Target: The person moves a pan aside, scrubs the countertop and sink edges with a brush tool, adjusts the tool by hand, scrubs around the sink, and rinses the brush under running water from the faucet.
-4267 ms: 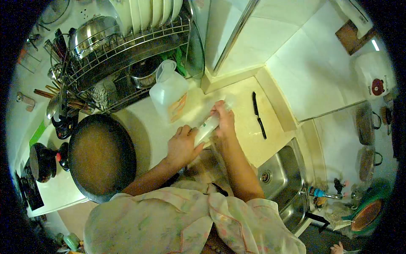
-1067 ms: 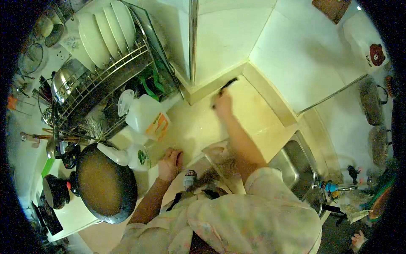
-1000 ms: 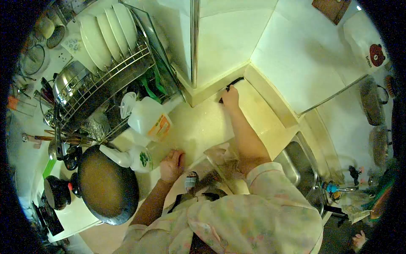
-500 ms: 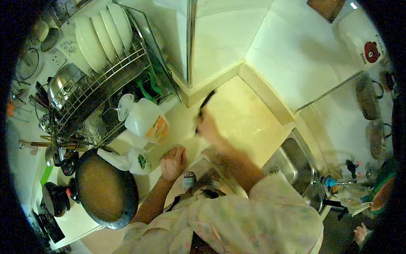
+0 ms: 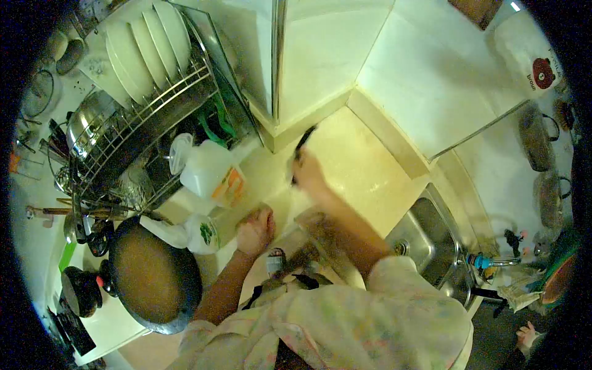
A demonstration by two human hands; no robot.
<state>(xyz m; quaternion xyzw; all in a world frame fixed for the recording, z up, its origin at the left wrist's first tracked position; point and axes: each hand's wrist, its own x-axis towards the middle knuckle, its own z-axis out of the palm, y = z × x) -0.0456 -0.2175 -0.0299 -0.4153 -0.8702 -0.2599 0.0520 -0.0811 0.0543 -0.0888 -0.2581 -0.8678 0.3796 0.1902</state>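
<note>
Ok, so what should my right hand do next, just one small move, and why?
Perhaps lay the slim black knife flat on the cream-coloured countertop and let go. Your right hand has it gripped, open surface lies just to its right, and your left hand is apart from it, beside the white plastic spray bottle with a green leaf print.

One wide head-worn view, forward and down over the counter [image 5: 364,148]
</note>
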